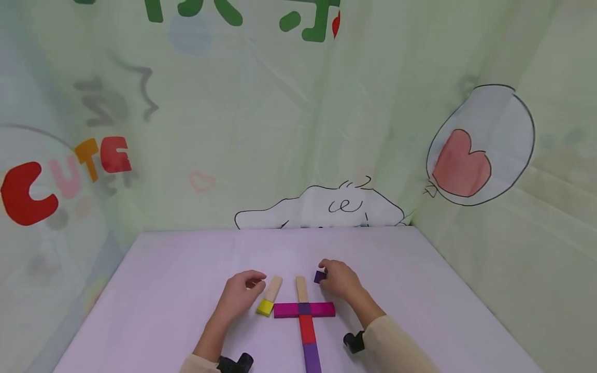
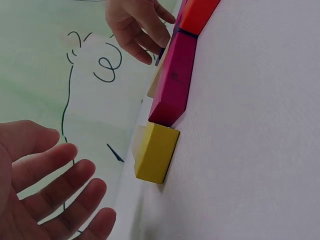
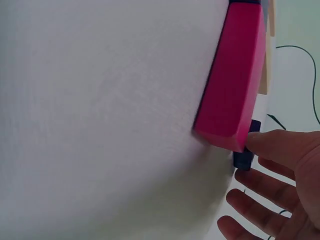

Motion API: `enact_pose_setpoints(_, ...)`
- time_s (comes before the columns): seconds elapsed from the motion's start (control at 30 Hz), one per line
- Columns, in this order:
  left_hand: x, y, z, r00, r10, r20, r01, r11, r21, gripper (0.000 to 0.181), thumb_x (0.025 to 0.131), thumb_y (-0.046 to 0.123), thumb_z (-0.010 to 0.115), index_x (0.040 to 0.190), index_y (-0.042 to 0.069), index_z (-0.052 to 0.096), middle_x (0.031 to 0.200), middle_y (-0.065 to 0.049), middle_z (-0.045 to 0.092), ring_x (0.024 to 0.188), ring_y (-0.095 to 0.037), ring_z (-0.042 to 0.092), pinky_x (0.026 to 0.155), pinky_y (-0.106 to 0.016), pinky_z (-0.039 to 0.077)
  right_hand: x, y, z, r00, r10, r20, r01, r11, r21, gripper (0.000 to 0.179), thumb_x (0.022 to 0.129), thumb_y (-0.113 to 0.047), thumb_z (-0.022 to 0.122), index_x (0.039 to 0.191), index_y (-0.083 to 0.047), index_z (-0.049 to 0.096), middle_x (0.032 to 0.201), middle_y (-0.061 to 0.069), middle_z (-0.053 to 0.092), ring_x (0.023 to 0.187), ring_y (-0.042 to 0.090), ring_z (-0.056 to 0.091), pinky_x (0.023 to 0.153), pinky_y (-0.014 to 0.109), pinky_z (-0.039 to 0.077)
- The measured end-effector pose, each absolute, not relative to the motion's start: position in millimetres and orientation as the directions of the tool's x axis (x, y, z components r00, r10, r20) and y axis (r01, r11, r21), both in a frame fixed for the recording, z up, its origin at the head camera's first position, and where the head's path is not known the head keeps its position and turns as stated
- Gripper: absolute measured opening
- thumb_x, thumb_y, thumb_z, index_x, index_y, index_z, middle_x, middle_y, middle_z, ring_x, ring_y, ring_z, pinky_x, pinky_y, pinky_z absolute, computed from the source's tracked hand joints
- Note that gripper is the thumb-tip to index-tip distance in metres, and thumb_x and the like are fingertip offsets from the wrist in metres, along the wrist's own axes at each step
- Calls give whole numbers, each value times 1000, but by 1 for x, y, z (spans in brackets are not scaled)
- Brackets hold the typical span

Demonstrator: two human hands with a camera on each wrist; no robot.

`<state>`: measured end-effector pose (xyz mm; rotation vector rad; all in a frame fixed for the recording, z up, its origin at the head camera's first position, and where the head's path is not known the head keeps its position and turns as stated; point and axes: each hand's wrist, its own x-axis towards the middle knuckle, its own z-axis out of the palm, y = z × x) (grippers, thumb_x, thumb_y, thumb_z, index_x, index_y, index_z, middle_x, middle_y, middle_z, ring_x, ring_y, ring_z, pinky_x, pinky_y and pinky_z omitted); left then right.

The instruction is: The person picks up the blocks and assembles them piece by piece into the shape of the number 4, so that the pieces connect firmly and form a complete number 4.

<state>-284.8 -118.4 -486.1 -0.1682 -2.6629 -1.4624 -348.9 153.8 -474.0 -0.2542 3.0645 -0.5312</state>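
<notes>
My right hand [image 1: 341, 282] pinches a small dark purple cube [image 1: 319, 276] between thumb and index finger; in the right wrist view the magenta block partly hides this cube [image 3: 244, 159]. My left hand [image 1: 239, 294] holds nothing, its fingers relaxed and spread, as the left wrist view shows. Close beside it lies a yellow block [image 1: 265, 307], with a pale wooden block [image 1: 274, 288] slanting away behind it. To the right, two magenta blocks [image 1: 286, 311] flank a dark purple square block [image 1: 304, 309]. Another pale wooden block [image 1: 302, 289] extends behind that one.
A red block [image 1: 307, 329] and a purple block [image 1: 312, 357] run in line toward the near edge. All lie on a white tabletop [image 1: 186, 259]. A printed pale green curtain [image 1: 261, 129] surrounds the table's back and sides. Black wrist devices [image 1: 354, 342] sit at both sleeves.
</notes>
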Motion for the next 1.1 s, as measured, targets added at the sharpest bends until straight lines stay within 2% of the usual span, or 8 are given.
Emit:
enact_pose_setpoints(0.2, -285, -120, -487, -994, 70, 89, 112, 528, 842, 24, 97, 18, 68, 118, 8, 74, 106, -4, 73, 99, -21, 66, 85, -39, 58, -351, 148, -476, -988, -147, 49, -155, 928, -338, 26, 87, -10, 79, 111, -5, 74, 103, 10, 74, 92, 23, 65, 85, 44, 58)
enact_pose_setpoints(0.47, -287, -122, -486, -990, 94, 103, 137, 518, 844, 24, 97, 18, 68, 118, 7, 74, 103, -4, 74, 96, -19, 67, 80, -35, 57, -354, 119, -459, -971, -185, 148, -229, 894, -385, 27, 87, -14, 81, 113, -5, 75, 105, 9, 75, 93, 23, 63, 77, 38, 58)
enact_pose_setpoints(0.77, -286, -123, -490, -989, 128, 78, 134, 523, 842, 27, 98, 21, 67, 121, 9, 73, 105, -4, 73, 97, -19, 66, 82, -36, 58, -360, 79, -458, -977, -209, 40, -206, 887, -414, 31, 88, -20, 82, 117, -11, 75, 109, 7, 74, 98, 23, 64, 87, 41, 59)
enact_pose_setpoints(1.1, -286, -123, -487, -985, 152, 76, 146, 530, 836, 27, 98, 22, 69, 121, 9, 73, 108, -6, 73, 99, -22, 66, 82, -40, 58, -363, 62, -460, -972, -234, 12, -220, 898, -382, 28, 88, -21, 83, 114, -12, 76, 104, 5, 74, 94, 20, 62, 86, 39, 59)
